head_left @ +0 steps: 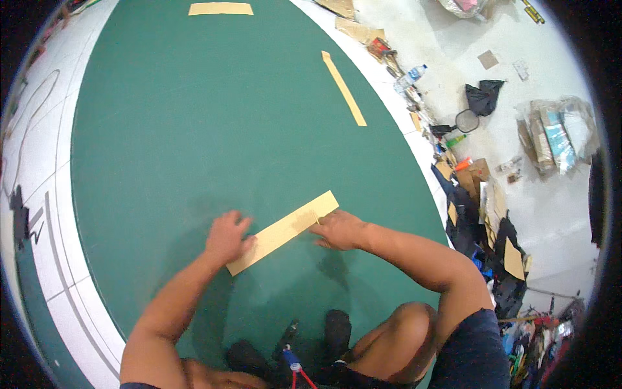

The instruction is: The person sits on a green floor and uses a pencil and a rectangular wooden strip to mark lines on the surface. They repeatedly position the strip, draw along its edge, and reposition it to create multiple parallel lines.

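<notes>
A pale tan strip, cardboard-like, (pixel 283 235) lies slantwise on the green surface in front of me, its right end farther away. Over its near-left end is my left hand (pixel 228 237), open, with the fingers bent a little apart and the thumb at the strip's edge. My right hand (pixel 339 230) is at the strip's lower edge near the far-right end. Its fingers are pinched at a small thin pale piece, too small to name. A shadow of the right hand falls on part of the strip.
Farther off on the green surface (pixel 194 129) lie a narrow tan strip (pixel 345 89) and a wider tan piece (pixel 220 8). Along the right edge are a plastic bottle (pixel 410 77), a black bag (pixel 484 97) and piled scraps (pixel 512 259). A cutter-like tool (pixel 291 332) lies between my feet.
</notes>
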